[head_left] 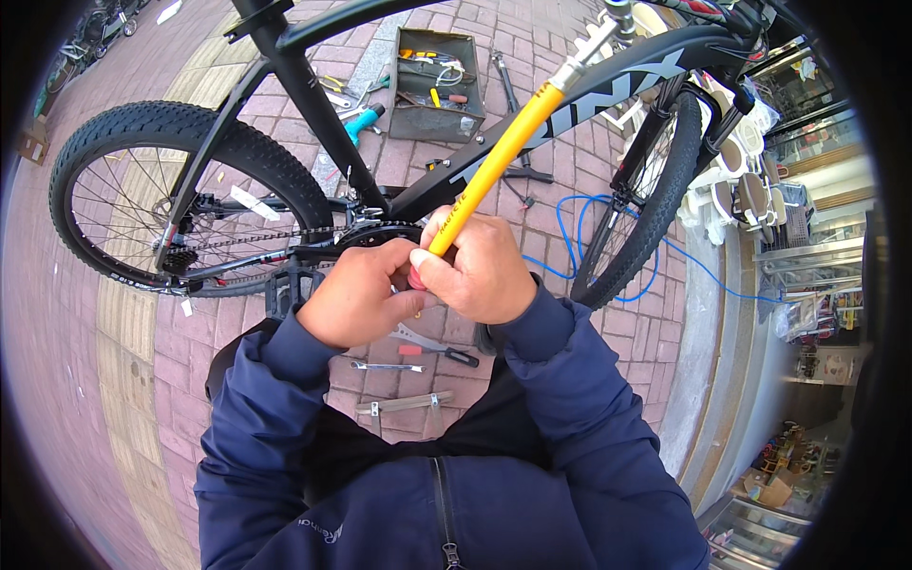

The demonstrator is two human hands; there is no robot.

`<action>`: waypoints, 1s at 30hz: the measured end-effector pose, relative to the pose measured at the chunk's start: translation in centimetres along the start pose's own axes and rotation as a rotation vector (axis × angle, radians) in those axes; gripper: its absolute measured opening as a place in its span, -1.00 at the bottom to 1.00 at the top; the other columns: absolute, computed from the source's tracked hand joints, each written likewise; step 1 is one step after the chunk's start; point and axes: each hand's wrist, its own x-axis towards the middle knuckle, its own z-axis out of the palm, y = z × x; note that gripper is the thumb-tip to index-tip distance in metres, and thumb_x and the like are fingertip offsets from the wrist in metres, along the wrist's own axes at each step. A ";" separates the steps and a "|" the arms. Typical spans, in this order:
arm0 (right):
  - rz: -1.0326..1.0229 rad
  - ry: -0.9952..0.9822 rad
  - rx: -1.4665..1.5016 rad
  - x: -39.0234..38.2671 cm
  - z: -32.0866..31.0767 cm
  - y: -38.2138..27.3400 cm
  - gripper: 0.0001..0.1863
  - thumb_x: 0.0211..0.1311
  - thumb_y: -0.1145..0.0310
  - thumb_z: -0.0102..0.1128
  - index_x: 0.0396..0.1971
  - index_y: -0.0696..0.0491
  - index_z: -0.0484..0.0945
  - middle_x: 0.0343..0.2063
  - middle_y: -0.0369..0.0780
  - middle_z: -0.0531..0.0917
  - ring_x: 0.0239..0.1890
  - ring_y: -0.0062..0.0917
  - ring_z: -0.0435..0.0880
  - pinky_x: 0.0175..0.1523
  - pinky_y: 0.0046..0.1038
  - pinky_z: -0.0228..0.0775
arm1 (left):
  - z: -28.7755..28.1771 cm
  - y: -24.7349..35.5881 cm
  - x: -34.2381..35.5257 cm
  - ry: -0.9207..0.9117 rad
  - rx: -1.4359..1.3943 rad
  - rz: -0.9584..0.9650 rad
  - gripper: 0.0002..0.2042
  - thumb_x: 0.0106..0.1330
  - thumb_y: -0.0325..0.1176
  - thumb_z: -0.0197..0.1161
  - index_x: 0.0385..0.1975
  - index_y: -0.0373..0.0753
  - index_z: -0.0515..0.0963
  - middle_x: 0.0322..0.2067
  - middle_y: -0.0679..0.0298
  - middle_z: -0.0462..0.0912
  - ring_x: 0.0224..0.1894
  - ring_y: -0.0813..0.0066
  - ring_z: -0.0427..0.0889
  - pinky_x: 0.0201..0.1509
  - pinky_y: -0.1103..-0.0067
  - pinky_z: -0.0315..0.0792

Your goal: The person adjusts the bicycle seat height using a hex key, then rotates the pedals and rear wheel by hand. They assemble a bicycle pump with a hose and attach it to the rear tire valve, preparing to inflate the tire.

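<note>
My right hand [489, 271] is wrapped around the lower part of a long yellow tube-shaped tool [503, 152], its thumb pressed along it. The tool slants up and to the right, ending in a silver metal fitting [589, 57]. At its lower end a red tip shows between my hands. My left hand [356, 294] is closed around that end, with fingers and thumb drawn together; my fingers hide most of it. A small golden bit peeks out below. Just beyond my hands stands a black bicycle [323, 114], with its crank and chainring [380, 234] closest to them.
Between my legs lie a wrench [388, 367], a black-handled tool [446, 353] and a beige strip with metal brackets [408, 403]. Beyond the bicycle is a dark toolbox [435, 122] beside a teal tool [363, 123]. A blue hose [565, 223] loops near the front wheel. Shelves stand right.
</note>
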 end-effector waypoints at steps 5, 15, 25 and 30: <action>0.076 -0.005 0.064 -0.1 0.8 0.5 -0.65 0.28 0.17 0.39 -0.28 0.18 0.57 -0.51 -0.20 0.68 -0.49 -0.52 0.69 -0.31 -0.47 0.51 | -0.2 0.3 0.0 0.064 0.063 0.071 -0.78 0.19 -0.50 0.41 -0.18 -0.32 0.57 -0.45 0.10 0.71 -0.43 0.19 0.73 -0.26 0.45 0.58; 0.086 -0.392 0.122 0.2 -0.7 1.1 -0.31 0.12 -0.09 0.52 -0.04 0.22 0.56 -0.31 -0.10 0.64 -0.34 -0.36 0.65 -0.21 -0.34 0.50 | -0.8 -0.1 -0.8 0.169 -0.450 0.206 -0.73 0.32 -0.63 0.36 -0.02 -0.35 0.53 -0.11 0.20 0.67 -0.07 0.43 0.70 0.08 0.51 0.60; -0.001 -0.082 0.178 0.4 -1.6 -0.2 -0.75 0.18 0.31 0.51 -0.27 0.16 0.71 -0.41 -0.21 0.70 -0.38 -0.46 0.66 -0.25 -0.44 0.47 | -1.9 -0.9 -1.3 0.356 -0.708 0.514 -0.63 0.17 -0.74 0.33 -0.05 -0.30 0.45 -0.06 -0.06 0.68 0.06 0.09 0.71 0.22 0.24 0.58; -0.131 0.039 0.122 0.0 -1.9 -0.8 -0.72 0.19 0.26 0.54 -0.33 0.17 0.71 -0.48 -0.23 0.67 -0.50 -0.57 0.65 -0.40 -0.52 0.42 | -2.1 -0.6 -1.8 0.377 -0.731 0.516 -0.64 0.16 -0.72 0.35 -0.07 -0.31 0.47 -0.04 -0.11 0.68 0.04 0.07 0.73 0.19 0.22 0.61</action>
